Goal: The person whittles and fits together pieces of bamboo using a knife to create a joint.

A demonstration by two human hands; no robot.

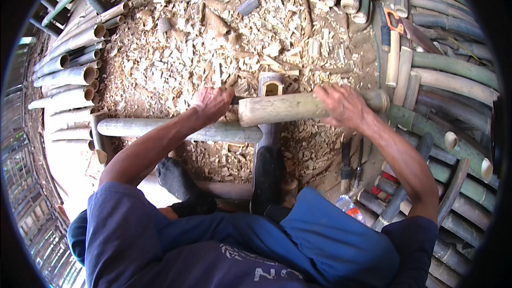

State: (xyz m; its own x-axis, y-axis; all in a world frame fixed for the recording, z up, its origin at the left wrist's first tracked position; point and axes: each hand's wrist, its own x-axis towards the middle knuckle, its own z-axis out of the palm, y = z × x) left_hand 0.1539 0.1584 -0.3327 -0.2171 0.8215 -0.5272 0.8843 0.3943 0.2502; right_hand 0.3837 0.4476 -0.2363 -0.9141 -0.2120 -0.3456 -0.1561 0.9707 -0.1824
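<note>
A thick, pale bamboo tube [282, 109] lies nearly level in front of me, its right end tilted slightly up. My right hand [341, 108] is closed over the tube toward that end. My left hand [211, 102] makes a fist beside the left end, round a tool whose short dark part [235, 101] shows between the fist and the tube. Fingers hide most of this tool, so its kind is unclear. Beneath the tube stands a bamboo support with a cut-open top [271, 86]. A horizontal bamboo rail [176, 129] runs under my left forearm.
Wood shavings [186, 48] cover the ground ahead. Cut bamboo lengths are piled at left [80, 77] and right [453, 64]. An orange-handled saw [393, 21] rests at upper right. Near my right knee are a plastic bottle [350, 209] and a dark-handled tool [346, 162].
</note>
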